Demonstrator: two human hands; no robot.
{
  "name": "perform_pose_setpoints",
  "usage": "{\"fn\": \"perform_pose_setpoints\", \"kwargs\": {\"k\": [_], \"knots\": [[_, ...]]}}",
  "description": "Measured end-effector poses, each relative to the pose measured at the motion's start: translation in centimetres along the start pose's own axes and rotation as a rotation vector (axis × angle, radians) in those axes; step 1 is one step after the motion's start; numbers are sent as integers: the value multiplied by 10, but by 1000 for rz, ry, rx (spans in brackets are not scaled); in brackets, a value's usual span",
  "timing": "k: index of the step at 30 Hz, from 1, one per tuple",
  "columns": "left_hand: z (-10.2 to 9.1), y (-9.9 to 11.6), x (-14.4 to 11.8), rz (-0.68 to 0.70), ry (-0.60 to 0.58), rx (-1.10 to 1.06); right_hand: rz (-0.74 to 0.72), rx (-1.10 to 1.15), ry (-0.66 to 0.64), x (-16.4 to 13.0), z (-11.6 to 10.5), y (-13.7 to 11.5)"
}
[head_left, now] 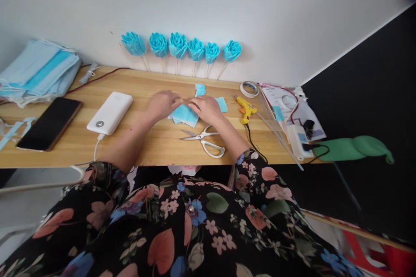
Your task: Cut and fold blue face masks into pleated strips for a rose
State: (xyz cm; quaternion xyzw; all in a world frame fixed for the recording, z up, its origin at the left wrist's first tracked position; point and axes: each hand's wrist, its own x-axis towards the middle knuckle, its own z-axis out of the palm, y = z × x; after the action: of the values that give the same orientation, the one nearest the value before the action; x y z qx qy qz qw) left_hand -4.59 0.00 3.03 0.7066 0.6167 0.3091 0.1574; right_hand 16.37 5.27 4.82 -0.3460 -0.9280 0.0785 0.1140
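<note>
My left hand (163,104) and my right hand (206,108) meet fingertip to fingertip over the middle of the table. Both look closed in a pinch, and whatever sits between the fingers is too small and blurred to name. Just beneath them lie light-blue cut sheets (185,114), partly covered by the right hand. Another blue square (222,104) shows beyond its knuckles, and a blue piece with a jagged edge (200,90) lies behind it. White-handled scissors (208,140) rest with blades apart in front of my right hand.
Several blue flowers on stems (178,46) lean against the wall. To the right are a yellow glue gun (247,109), a tape roll (249,89), thin sticks (279,138) and a power strip (297,140). At left: a power bank (110,112), a phone (50,124) and stacked face masks (39,69).
</note>
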Motion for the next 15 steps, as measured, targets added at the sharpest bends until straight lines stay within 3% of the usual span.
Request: {"fn": "perform_pose_setpoints", "kwargs": {"k": [8, 12, 15], "knots": [[4, -6, -7, -11, -51, 106, 28, -51, -6, -8, 20, -2], [6, -11, -5, -5, -15, 24, 37, 65, 7, -9, 22, 2], [6, -11, -5, -43, 81, -125, 54, 275, 121, -9, 24, 6]]}}
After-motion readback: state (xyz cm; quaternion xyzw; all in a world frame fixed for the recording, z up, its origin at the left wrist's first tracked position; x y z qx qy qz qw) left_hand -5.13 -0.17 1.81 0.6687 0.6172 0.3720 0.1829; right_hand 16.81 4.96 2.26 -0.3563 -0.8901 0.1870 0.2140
